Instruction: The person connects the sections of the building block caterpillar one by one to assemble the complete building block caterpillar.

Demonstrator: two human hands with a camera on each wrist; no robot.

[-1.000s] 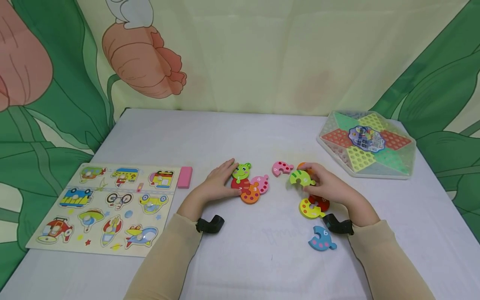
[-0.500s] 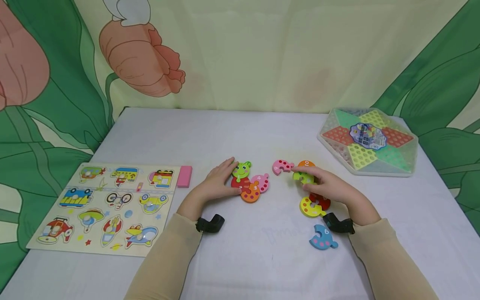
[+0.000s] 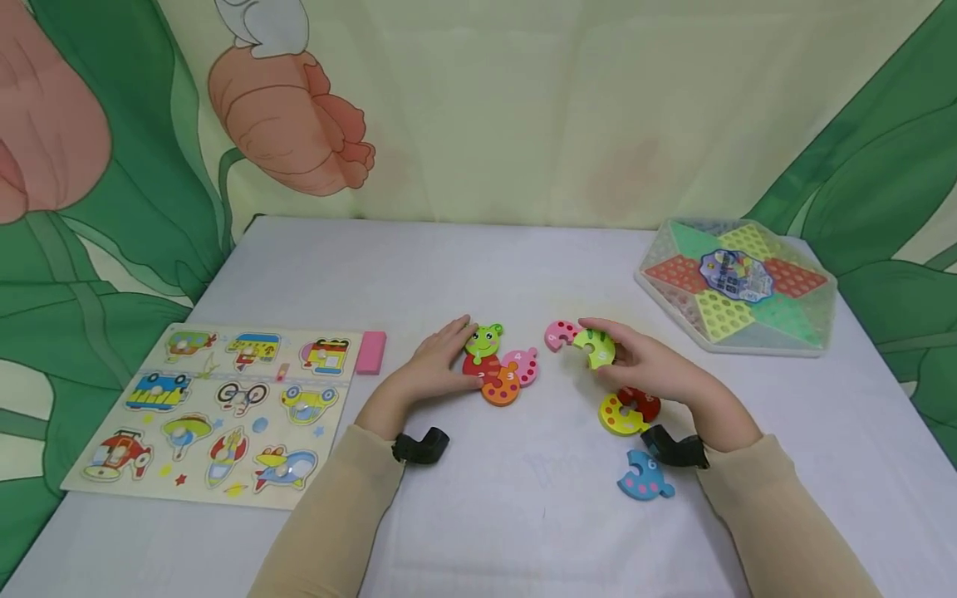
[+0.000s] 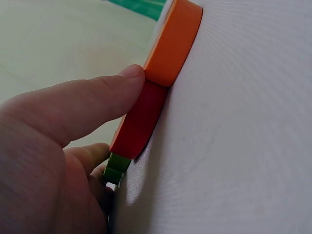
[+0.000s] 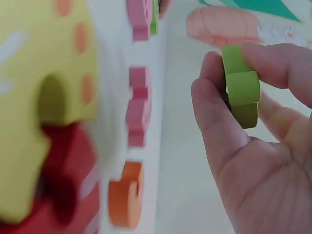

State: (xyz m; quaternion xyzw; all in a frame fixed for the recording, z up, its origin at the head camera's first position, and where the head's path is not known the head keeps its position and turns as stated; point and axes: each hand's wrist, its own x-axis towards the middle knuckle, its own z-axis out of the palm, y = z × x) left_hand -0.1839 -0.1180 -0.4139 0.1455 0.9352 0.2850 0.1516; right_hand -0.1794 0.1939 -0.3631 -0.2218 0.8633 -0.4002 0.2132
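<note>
My right hand (image 3: 658, 365) pinches a light green puzzle piece (image 3: 596, 347) between thumb and fingers, lifted off the table in the right wrist view. In the head view it overlaps a pink piece (image 3: 559, 335). My left hand (image 3: 426, 370) lies beside a partly joined caterpillar puzzle: a green head (image 3: 484, 340), red piece (image 3: 478, 368), orange piece (image 3: 499, 389) and pink piece numbered 4 (image 3: 523, 365). In the left wrist view its thumb touches the red piece's edge, with the other fingers by the head. A loose orange piece (image 5: 126, 200) is hidden behind my right hand in the head view.
Below my right hand lie a yellow piece (image 3: 619, 417) and a red piece (image 3: 645, 404), with a blue piece (image 3: 645, 477) nearer me. A vehicle peg puzzle board (image 3: 247, 415) and pink block (image 3: 370, 353) are at left. A hexagonal game box (image 3: 736, 286) stands back right.
My right hand has turned the light green piece, and its notch now faces lower left instead of down. The orange piece behind it has gone out of the head view. My left hand stays put.
</note>
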